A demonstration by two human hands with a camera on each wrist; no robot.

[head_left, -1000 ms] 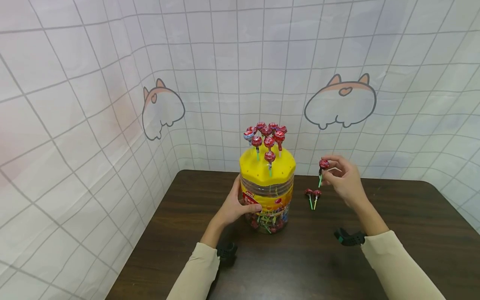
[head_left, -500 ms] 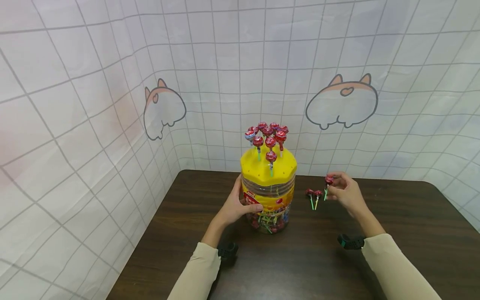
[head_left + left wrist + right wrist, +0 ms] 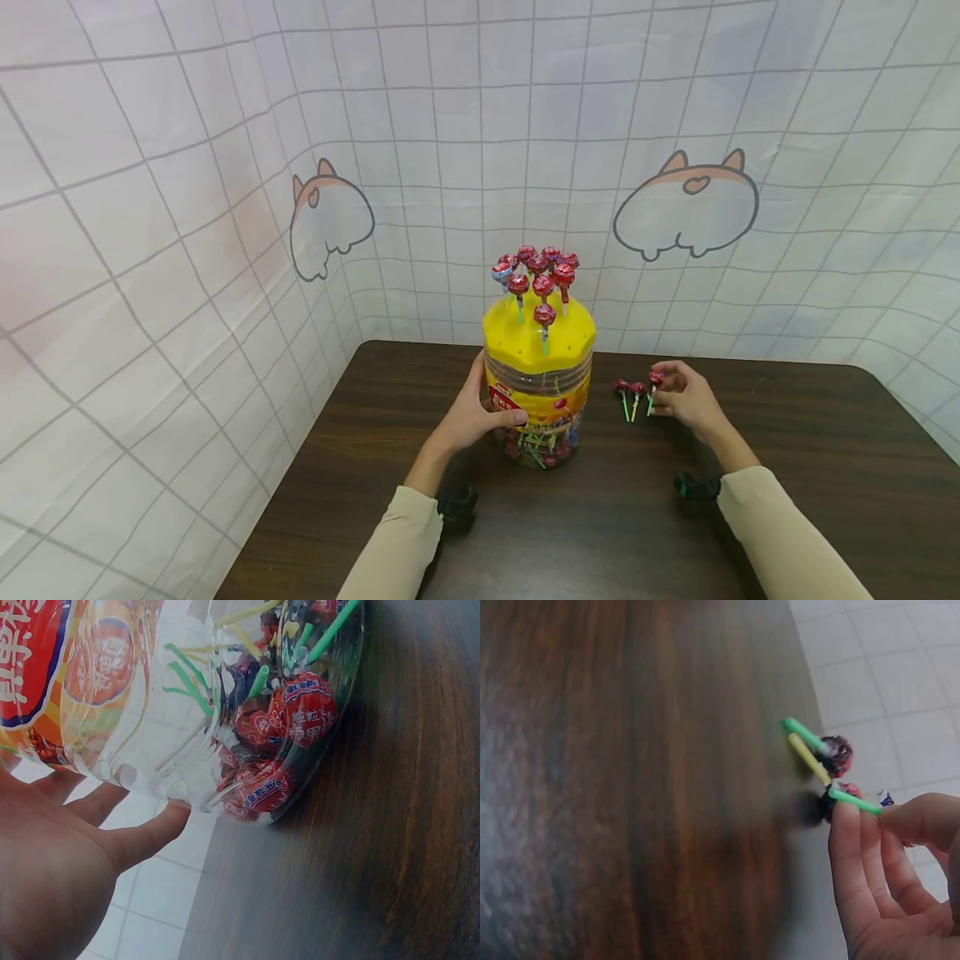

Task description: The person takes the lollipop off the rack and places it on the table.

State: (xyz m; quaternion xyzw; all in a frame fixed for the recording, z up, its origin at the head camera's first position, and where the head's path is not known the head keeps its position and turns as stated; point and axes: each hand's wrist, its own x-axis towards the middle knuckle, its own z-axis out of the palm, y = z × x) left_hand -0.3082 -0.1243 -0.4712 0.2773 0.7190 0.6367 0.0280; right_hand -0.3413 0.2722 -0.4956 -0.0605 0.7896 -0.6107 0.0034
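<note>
My left hand [image 3: 467, 419] grips the side of a clear candy jar [image 3: 551, 408], its thumb across the front label. The yellow lid [image 3: 517, 343] has several red-wrapped lollipops [image 3: 543, 315] and one blue-and-red lollipop [image 3: 502, 272] standing upright in it. Loose lollipops [image 3: 307, 709] show through the jar's bottom in the left wrist view. To the right of the jar, my right hand [image 3: 688, 404] pinches a lollipop [image 3: 656, 378] by its green stick [image 3: 855, 801], low over the table. Beside it lie two lollipops, one green-sticked [image 3: 622, 386] and one yellow-sticked [image 3: 637, 388].
The dark wooden table [image 3: 570, 533] ends at its far edge just behind the jar and the lollipops. A white gridded cloth [image 3: 465, 183] with cartoon animal drawings hangs behind and at the left. Black bands [image 3: 696, 487] sit at both wrists.
My right hand has lowered with the lollipop to the table, alongside the two lying lollipops. My left hand and the jar have stayed in place.
</note>
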